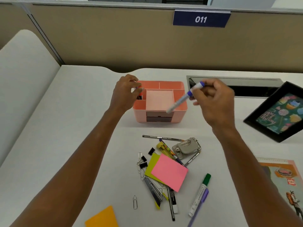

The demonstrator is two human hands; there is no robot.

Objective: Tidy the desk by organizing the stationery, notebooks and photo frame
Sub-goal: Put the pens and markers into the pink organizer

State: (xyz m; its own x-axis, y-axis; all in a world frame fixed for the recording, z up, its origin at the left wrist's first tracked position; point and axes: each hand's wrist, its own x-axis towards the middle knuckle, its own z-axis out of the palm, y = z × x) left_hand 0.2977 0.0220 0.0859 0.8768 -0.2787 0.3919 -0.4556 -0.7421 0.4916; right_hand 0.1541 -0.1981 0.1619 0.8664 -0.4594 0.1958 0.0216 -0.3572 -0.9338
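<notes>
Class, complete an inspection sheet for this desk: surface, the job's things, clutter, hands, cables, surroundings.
Surface: white desk, grey hatch at the back.
Job's things: pink organiser; black photo frame at right; notebook at right edge; green marker near front.
Clutter: sticky notes, binder clips, paper clips, pencils and hole punch heaped before the organiser.
Hands: left hand pinches a small object over the organiser's left compartment; right hand holds a blue marker above its right side.
Cables: nothing seen.
Surroundings: beige partition, sign reading 011.

We are reading "011" in white on the blue sign (pixel 201 19) hanging on the partition (pixel 114 38), and a partly legible cursive "…py …thday" in the photo frame (pixel 277 112).
</notes>
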